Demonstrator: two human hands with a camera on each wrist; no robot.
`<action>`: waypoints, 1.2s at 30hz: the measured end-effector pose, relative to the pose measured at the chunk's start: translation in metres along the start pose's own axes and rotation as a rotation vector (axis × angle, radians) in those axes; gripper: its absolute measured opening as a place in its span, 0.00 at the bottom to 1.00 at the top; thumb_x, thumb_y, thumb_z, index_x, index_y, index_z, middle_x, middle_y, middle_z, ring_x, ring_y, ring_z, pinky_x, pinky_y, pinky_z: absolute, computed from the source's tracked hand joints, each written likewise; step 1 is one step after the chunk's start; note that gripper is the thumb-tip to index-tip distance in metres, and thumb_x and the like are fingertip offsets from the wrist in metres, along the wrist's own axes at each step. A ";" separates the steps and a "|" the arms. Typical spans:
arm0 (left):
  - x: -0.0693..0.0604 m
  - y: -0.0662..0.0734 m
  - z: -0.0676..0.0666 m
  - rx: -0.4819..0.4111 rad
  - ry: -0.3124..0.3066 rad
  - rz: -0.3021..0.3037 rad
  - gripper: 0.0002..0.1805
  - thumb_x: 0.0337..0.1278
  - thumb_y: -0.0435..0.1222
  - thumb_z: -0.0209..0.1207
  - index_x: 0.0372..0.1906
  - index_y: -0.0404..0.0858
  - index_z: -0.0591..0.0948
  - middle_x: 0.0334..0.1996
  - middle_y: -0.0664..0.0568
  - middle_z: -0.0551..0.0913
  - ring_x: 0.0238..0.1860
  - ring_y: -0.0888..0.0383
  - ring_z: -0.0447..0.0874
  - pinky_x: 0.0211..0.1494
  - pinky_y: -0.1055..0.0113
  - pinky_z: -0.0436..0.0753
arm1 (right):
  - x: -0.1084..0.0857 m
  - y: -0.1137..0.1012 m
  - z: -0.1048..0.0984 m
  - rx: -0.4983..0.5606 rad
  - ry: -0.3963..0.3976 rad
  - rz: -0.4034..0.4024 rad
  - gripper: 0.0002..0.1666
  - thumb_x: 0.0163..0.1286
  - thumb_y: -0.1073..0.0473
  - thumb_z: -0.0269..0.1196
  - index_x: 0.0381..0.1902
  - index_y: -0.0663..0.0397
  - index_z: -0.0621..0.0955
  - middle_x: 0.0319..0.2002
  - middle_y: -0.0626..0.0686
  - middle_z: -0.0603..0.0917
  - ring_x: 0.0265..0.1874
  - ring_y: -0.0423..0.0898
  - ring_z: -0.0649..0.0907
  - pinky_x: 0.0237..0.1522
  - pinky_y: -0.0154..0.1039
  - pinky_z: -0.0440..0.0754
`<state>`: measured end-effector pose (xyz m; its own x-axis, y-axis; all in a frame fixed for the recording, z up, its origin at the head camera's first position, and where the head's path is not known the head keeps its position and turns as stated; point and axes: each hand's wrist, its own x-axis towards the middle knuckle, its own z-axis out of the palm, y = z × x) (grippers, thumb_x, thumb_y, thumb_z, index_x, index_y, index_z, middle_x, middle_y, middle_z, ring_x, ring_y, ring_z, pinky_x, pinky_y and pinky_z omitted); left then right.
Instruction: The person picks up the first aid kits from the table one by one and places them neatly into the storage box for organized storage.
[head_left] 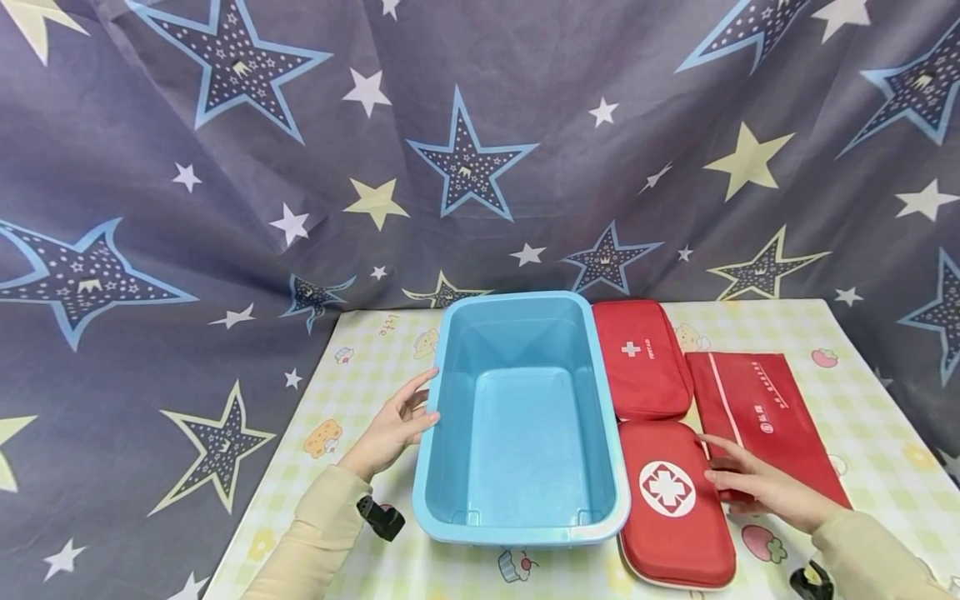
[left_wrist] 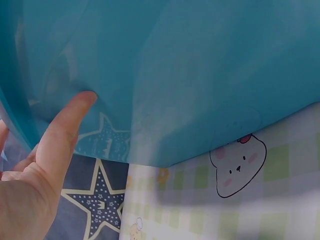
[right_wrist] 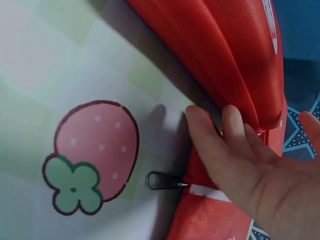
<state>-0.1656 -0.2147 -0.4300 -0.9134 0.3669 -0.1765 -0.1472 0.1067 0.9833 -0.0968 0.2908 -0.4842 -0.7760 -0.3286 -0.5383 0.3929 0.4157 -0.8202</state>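
A light blue plastic bin (head_left: pixel 525 433) stands in the middle of the table, its inside bare. At its left side is my left hand (head_left: pixel 397 427), thumb and fingers extended against it; the left wrist view shows the thumb (left_wrist: pixel 67 130) touching the bin's wall (left_wrist: pixel 200 65). Right of the bin lies a red first aid case (head_left: pixel 678 542) with a white cross emblem. My right hand (head_left: pixel 765 483) is at that case's right edge, fingers loosely bent. In the right wrist view the fingers (right_wrist: pixel 205 135) are beside the case (right_wrist: pixel 220 55), over part of a red zip pouch (right_wrist: pixel 210 215).
Behind the case lies a red fabric first aid bag (head_left: pixel 641 379), close against the bin. The flat red zip pouch (head_left: pixel 780 425) lies further right. A checked tablecloth (head_left: pixel 300 500) covers the table, and a star-patterned curtain (head_left: pixel 525 242) hangs behind it.
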 end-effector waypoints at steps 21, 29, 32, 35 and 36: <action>0.000 -0.002 0.001 -0.009 0.000 -0.001 0.38 0.64 0.32 0.55 0.74 0.45 0.52 0.62 0.34 0.62 0.55 0.52 0.76 0.48 0.59 0.84 | 0.009 -0.002 0.017 -0.170 0.004 -0.055 0.52 0.61 0.50 0.65 0.73 0.57 0.50 0.63 0.70 0.60 0.58 0.64 0.64 0.52 0.53 0.79; 0.001 -0.003 0.000 -0.027 -0.008 0.019 0.38 0.64 0.31 0.54 0.75 0.44 0.51 0.61 0.34 0.63 0.51 0.57 0.78 0.46 0.60 0.84 | 0.012 -0.002 0.026 -0.230 0.047 -0.120 0.56 0.56 0.51 0.70 0.73 0.57 0.51 0.62 0.68 0.63 0.56 0.61 0.67 0.46 0.45 0.80; 0.001 -0.003 0.000 -0.035 -0.007 0.024 0.38 0.64 0.30 0.54 0.75 0.44 0.51 0.61 0.35 0.63 0.50 0.58 0.79 0.45 0.60 0.85 | 0.014 -0.002 0.030 -0.305 0.101 -0.132 0.58 0.52 0.50 0.72 0.72 0.56 0.52 0.59 0.69 0.64 0.54 0.61 0.68 0.45 0.48 0.81; 0.000 -0.002 0.001 -0.039 -0.006 0.024 0.38 0.64 0.30 0.54 0.75 0.44 0.51 0.62 0.35 0.63 0.50 0.59 0.79 0.45 0.60 0.85 | 0.016 -0.002 0.034 -0.395 0.178 -0.111 0.60 0.49 0.47 0.74 0.72 0.55 0.54 0.56 0.71 0.65 0.51 0.61 0.71 0.44 0.52 0.80; 0.000 -0.002 0.001 -0.039 -0.006 0.023 0.38 0.64 0.30 0.54 0.75 0.44 0.51 0.62 0.35 0.62 0.50 0.59 0.79 0.45 0.60 0.85 | 0.017 -0.002 0.036 -0.418 0.200 -0.105 0.60 0.48 0.46 0.74 0.71 0.55 0.54 0.55 0.72 0.65 0.50 0.61 0.71 0.44 0.53 0.80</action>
<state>-0.1649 -0.2137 -0.4320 -0.9144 0.3745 -0.1537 -0.1407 0.0621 0.9881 -0.0928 0.2541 -0.4982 -0.8970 -0.2342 -0.3748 0.1067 0.7082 -0.6979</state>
